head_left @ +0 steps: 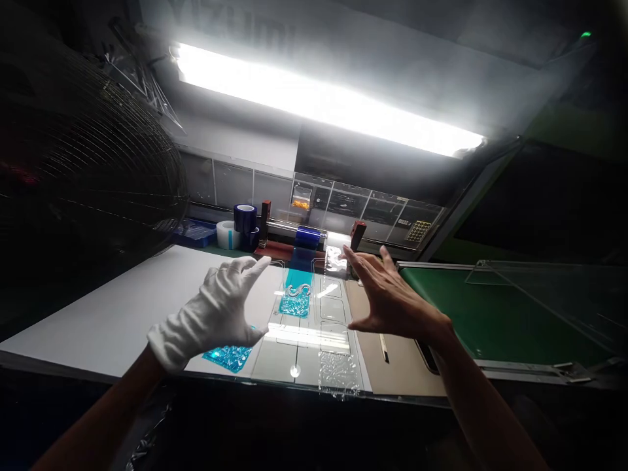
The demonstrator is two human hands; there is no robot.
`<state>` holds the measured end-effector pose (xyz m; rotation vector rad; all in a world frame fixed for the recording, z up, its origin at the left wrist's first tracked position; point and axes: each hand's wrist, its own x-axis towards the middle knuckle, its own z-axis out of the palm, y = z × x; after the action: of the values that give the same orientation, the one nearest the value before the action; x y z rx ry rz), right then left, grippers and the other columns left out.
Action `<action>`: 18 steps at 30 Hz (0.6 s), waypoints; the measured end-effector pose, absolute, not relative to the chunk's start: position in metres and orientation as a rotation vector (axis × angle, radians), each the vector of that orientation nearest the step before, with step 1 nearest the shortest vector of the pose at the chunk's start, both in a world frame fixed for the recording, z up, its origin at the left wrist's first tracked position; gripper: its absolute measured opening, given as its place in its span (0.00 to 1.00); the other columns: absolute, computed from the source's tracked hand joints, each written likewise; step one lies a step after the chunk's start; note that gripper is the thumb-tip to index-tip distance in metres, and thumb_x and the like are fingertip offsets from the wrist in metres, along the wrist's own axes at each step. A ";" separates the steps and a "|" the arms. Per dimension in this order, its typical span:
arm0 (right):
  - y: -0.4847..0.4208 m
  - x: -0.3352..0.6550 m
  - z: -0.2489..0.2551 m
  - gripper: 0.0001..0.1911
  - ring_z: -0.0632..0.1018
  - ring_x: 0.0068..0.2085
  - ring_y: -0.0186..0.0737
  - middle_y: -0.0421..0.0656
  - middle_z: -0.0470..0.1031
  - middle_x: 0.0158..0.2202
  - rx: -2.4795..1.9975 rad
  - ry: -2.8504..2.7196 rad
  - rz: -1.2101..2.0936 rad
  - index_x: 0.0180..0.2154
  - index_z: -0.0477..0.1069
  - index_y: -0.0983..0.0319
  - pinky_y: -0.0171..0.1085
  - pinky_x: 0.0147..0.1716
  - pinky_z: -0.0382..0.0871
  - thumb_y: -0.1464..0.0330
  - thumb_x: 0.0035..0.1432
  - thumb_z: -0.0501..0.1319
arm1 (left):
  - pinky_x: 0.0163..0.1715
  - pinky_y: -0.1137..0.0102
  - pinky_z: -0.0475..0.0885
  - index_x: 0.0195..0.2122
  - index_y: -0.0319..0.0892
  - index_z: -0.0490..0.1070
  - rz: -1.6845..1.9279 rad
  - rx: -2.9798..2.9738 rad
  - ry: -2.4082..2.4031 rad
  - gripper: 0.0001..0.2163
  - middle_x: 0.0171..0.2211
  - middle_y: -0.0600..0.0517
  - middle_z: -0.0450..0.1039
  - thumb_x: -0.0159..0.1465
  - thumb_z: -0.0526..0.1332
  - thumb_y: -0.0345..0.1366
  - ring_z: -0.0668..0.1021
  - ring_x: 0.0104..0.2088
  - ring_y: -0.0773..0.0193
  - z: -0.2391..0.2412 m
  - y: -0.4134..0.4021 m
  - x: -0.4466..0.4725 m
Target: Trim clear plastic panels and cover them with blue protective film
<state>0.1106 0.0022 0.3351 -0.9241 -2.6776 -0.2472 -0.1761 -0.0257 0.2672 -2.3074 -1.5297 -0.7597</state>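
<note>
My left hand, in a white glove, is raised over the left part of the work surface with thumb and fingers apart. Bare, my right hand is held over the right part, fingers spread and nothing visible in them. Between the hands a strip of blue film runs from a blue film roll, and a curved, S-shaped shiny piece lies on it. Beside it, a clear film strip comes off a second roll. A crinkled blue film piece lies partly hidden under my left hand.
A large fan stands at the left. Tape rolls and a blue tray sit at the back. A green surface extends right. A pen-like stick lies on brown board. A lamp hangs above.
</note>
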 end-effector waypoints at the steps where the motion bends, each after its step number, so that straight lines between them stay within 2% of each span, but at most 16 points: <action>1: -0.005 0.107 0.339 0.63 0.57 0.61 0.59 0.54 0.58 0.61 -0.950 -2.667 -0.368 0.65 0.27 0.59 0.70 0.58 0.32 0.62 0.43 0.70 | 0.46 0.46 0.63 0.63 0.42 0.46 -0.621 -2.246 -1.570 0.47 0.52 0.38 0.60 0.43 0.64 0.50 0.66 0.50 0.36 0.271 -0.024 -0.173; 4: -0.021 0.092 0.342 0.60 0.57 0.61 0.60 0.53 0.58 0.61 -0.964 -2.645 -0.583 0.66 0.30 0.59 0.70 0.58 0.29 0.68 0.43 0.69 | 0.46 0.43 0.60 0.61 0.42 0.51 -0.438 -2.108 -1.622 0.41 0.49 0.38 0.63 0.45 0.61 0.44 0.65 0.50 0.33 0.275 -0.022 -0.155; 7: -0.018 0.094 0.333 0.60 0.57 0.60 0.61 0.53 0.59 0.60 -0.974 -2.659 -0.559 0.66 0.29 0.59 0.71 0.57 0.29 0.66 0.43 0.69 | 0.45 0.42 0.59 0.60 0.38 0.52 -0.405 -2.086 -1.637 0.39 0.47 0.35 0.63 0.45 0.60 0.40 0.65 0.49 0.31 0.266 -0.020 -0.145; 10: 0.000 0.120 0.314 0.62 0.57 0.61 0.60 0.53 0.58 0.60 -0.983 -2.695 -0.277 0.65 0.26 0.58 0.70 0.57 0.32 0.59 0.43 0.69 | 0.47 0.42 0.60 0.63 0.38 0.44 -0.553 -2.312 -1.606 0.47 0.51 0.35 0.60 0.42 0.64 0.43 0.64 0.51 0.31 0.243 -0.018 -0.148; 15: 0.027 0.158 0.264 0.63 0.57 0.63 0.55 0.54 0.56 0.62 -0.871 -2.712 0.469 0.65 0.23 0.58 0.59 0.59 0.49 0.51 0.44 0.67 | 0.55 0.53 0.63 0.64 0.49 0.20 -1.058 -2.909 -1.550 0.54 0.59 0.42 0.52 0.48 0.64 0.49 0.62 0.58 0.49 0.193 -0.017 -0.146; 16: 0.029 0.161 0.257 0.63 0.57 0.63 0.55 0.55 0.56 0.62 -0.883 -2.705 0.518 0.65 0.23 0.58 0.58 0.59 0.50 0.51 0.43 0.67 | 0.55 0.54 0.63 0.63 0.49 0.19 -1.075 -2.939 -1.558 0.55 0.60 0.43 0.52 0.48 0.64 0.49 0.62 0.58 0.50 0.189 -0.017 -0.142; 18: 0.026 0.161 0.250 0.64 0.58 0.63 0.57 0.55 0.55 0.62 -0.958 -2.708 0.443 0.65 0.24 0.57 0.61 0.59 0.45 0.50 0.43 0.67 | 0.54 0.53 0.63 0.64 0.48 0.24 -0.982 -2.871 -1.603 0.55 0.59 0.41 0.54 0.46 0.65 0.49 0.62 0.58 0.47 0.189 -0.018 -0.134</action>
<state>0.1609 0.0262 0.2505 -0.9579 -2.7081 0.4428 -0.1337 -0.0176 0.1889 -2.8712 -1.6031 -0.9822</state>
